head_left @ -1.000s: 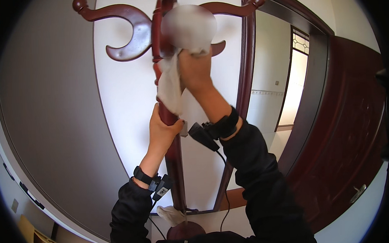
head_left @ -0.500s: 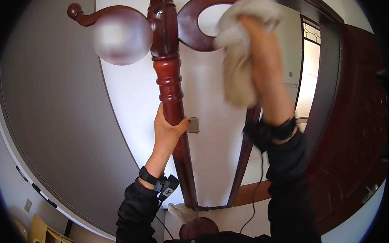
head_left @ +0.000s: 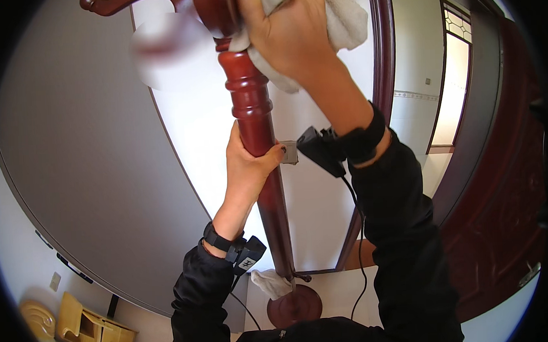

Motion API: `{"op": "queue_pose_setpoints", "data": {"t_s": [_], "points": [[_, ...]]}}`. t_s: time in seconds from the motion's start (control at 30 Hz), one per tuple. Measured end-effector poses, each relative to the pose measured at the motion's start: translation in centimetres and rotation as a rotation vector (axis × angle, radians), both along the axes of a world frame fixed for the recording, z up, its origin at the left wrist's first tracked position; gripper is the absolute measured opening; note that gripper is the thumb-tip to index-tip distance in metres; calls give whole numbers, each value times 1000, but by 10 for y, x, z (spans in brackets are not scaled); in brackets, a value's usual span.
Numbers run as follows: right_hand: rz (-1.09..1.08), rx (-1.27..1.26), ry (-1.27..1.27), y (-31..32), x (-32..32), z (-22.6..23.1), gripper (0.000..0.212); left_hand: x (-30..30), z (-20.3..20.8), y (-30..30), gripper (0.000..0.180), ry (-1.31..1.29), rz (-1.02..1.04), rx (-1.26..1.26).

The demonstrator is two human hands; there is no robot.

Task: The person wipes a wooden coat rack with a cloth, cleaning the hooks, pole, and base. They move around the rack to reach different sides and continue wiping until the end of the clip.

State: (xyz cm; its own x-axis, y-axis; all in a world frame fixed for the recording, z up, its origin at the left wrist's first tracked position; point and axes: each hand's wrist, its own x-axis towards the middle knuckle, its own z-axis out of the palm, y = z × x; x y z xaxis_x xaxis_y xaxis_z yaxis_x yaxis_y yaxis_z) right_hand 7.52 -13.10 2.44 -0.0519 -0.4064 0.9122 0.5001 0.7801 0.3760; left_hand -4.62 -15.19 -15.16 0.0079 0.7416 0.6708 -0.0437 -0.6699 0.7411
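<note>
Pale cloth (head_left: 348, 21) at a dark red wooden post (head_left: 252, 101).
The left hand (head_left: 246, 167) is wrapped around the post; farther and to the right, the right hand (head_left: 291, 40) grasps the cloth.

I have swung my right fingers (head_left: 252, 12) and the pale cloth (head_left: 348, 21) left, from the right hook back to the wooden post (head_left: 251, 92); more of the near round base (head_left: 295, 309) shows.

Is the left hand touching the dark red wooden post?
Touching. The head view shows the left hand closed around the post, with fingers on one side and thumb on the other.
</note>
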Motion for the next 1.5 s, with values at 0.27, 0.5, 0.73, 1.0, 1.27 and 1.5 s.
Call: {"op": "queue_pose_setpoints", "data": {"t_s": [0.27, 0.5, 0.73, 1.0, 1.27, 1.5], "points": [[-21, -253, 57, -15, -30, -100, 70, 2, -5, 10, 73, -97, 56, 34], [840, -965, -49, 5, -18, -102, 52, 4, -5, -5, 76, 7, 130, -54], [1978, -1202, -467, 60, 11, -74, 45, 4, 1, -10, 55, 9, 169, -81], [2272, -1104, -803, 105, -30, -79, 39, 11, 5, -14, 55, -34, 194, -24], [2056, -1233, -941, 83, -10, -60, 42, 18, 3, -15, 40, 47, 296, -13], [2121, -1067, -640, 61, -18, -49, 33, 16, 3, -14, 45, 76, 317, -11]]}}
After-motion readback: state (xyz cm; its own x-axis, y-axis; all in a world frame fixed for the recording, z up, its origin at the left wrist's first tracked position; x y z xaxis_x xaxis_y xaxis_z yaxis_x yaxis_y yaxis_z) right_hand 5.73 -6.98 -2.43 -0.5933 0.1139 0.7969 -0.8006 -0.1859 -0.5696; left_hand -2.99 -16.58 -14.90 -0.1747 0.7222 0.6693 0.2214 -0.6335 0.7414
